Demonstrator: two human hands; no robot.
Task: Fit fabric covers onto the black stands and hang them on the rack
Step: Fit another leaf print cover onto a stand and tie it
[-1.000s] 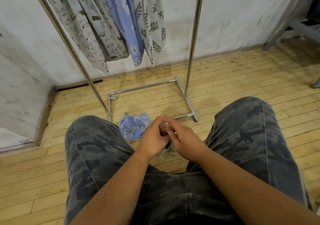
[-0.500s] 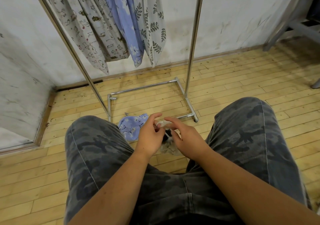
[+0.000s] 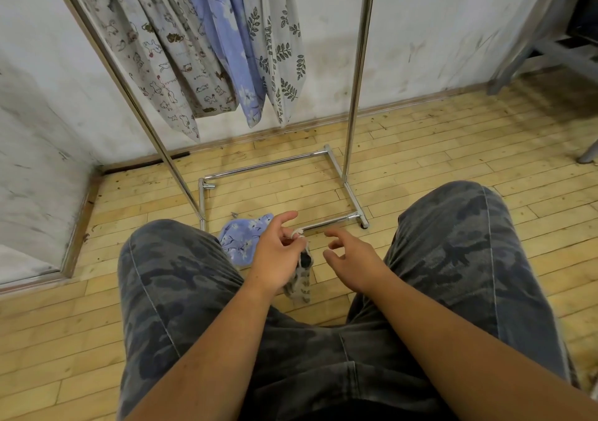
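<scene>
I sit with my knees apart, and my left hand (image 3: 278, 255) pinches the white cord at the top of a small grey patterned fabric cover (image 3: 301, 283). The cover hangs down between my legs with something black showing at its mouth. My right hand (image 3: 351, 260) hovers just right of it, fingers loosely curled, holding nothing. A blue floral cover (image 3: 242, 237) lies on the floor behind my left hand. Three covered pieces hang on the metal rack (image 3: 356, 74): a cat print (image 3: 161, 64), a blue floral one (image 3: 226, 48) and a leaf print (image 3: 278, 48).
The rack's chrome base bars (image 3: 352, 194) rest on the wooden floor (image 3: 453, 161) just ahead of my knees. A white wall with a skirting board runs behind it. Grey metal furniture legs (image 3: 524, 42) stand at the far right.
My hands were together working on the cover's top. They have separated: the right hand has let go and moved right, while the left keeps hold of the cord and the cover now dangles.
</scene>
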